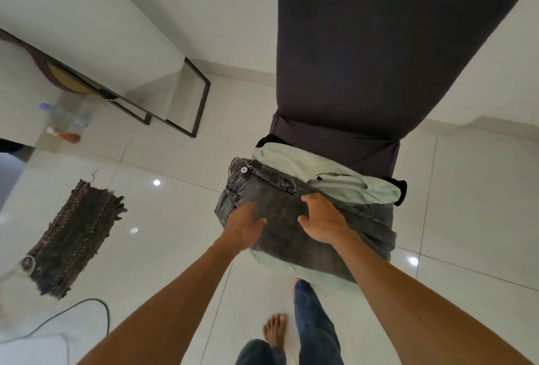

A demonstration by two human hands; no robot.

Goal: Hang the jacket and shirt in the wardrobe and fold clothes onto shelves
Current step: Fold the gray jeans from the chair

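Observation:
A folded pair of grey washed jeans (280, 189) lies on top of a small stack of clothes. Under it is a pale green shirt (294, 160), with a bit of black garment (401, 189) showing at the right. The stack sits at the near end of a long dark grey cloth-covered surface (379, 43). My left hand (243, 226) rests on the left part of the jeans, fingers laid over the denim. My right hand (323, 218) presses on the middle of the jeans with fingers spread. What lies under the stack's near edge is hidden.
The floor is glossy white tile (175, 248). A dark woven mat (75, 236) lies at the left, with a cable (96, 303) below it. A black metal frame (186, 96) leans on the wall and bottles (67, 119) stand beside it. My bare foot (275, 331) is just below the stack.

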